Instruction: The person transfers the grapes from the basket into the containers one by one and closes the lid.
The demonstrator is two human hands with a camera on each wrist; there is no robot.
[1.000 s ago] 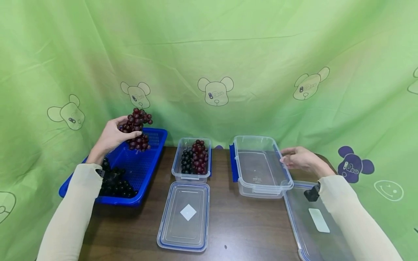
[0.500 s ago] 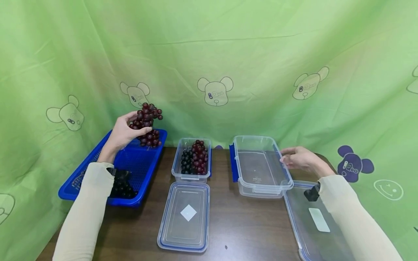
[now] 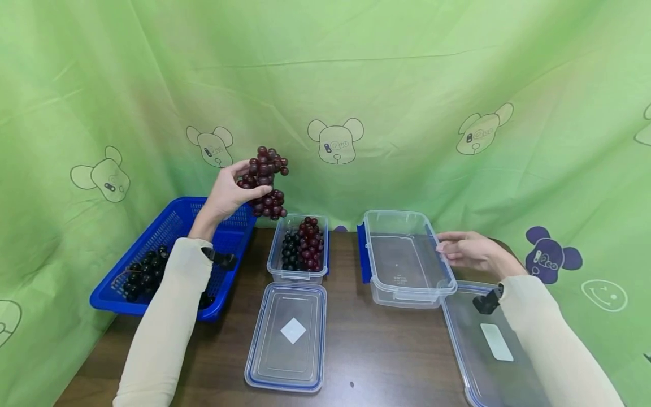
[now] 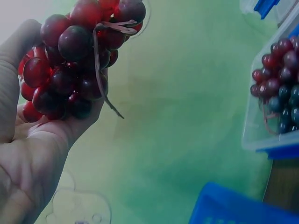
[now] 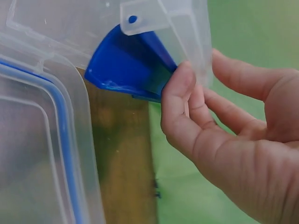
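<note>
My left hand grips a bunch of dark red grapes in the air, between the blue basket and the small clear container. In the left wrist view a thin stem hangs from the bunch. Inside the small container lie black grapes and red grapes. My right hand holds the right side of the large clear container, which has nothing in it. Close up, its fingers touch the blue latch near the container wall, with the thumb beside that wall.
Black grapes lie in the blue basket. The small lid rests flat before the small container. A larger lid lies at right under my right forearm, touching or just under the large container's edge. A green curtain stands behind the table.
My left hand has carried the red grape bunch rightward and slightly up, from above the basket toward the small container. My right hand stays on the large container.
</note>
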